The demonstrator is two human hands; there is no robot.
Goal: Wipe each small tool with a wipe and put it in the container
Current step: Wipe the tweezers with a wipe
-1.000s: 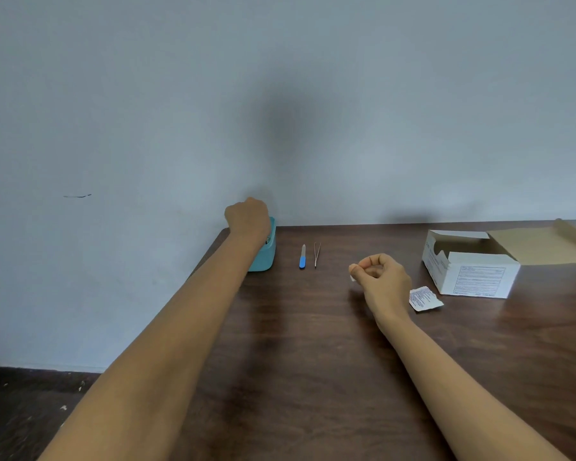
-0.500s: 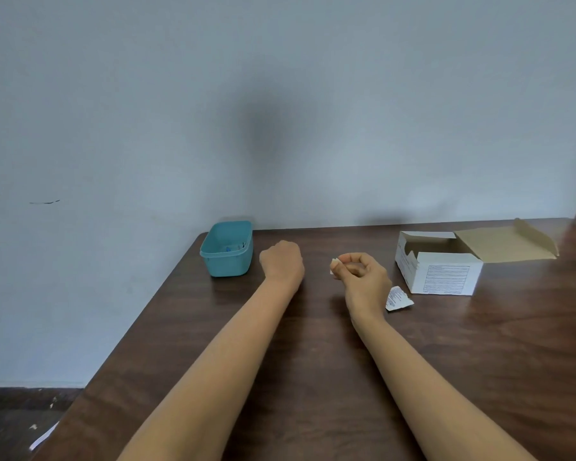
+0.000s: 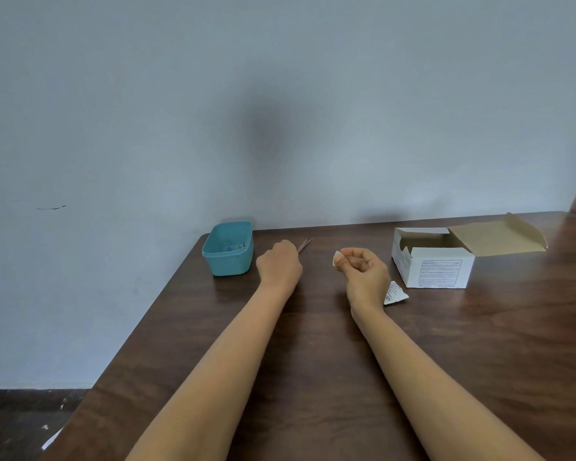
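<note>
While our left hand [image 3: 280, 268] grips the tweezers [image 3: 305, 244] and our right hand [image 3: 363, 272], at three o'clock, pinches the wipe [image 3: 337, 258], we should bring them together.

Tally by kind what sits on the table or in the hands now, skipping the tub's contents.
Teal plastic tub: 1
Open white cardboard box: 1
Thin metal tweezers, in the left hand: 1
Small white wipe, pinched by the right hand: 1
Torn white wipe packet: 1
Total: 5
</note>
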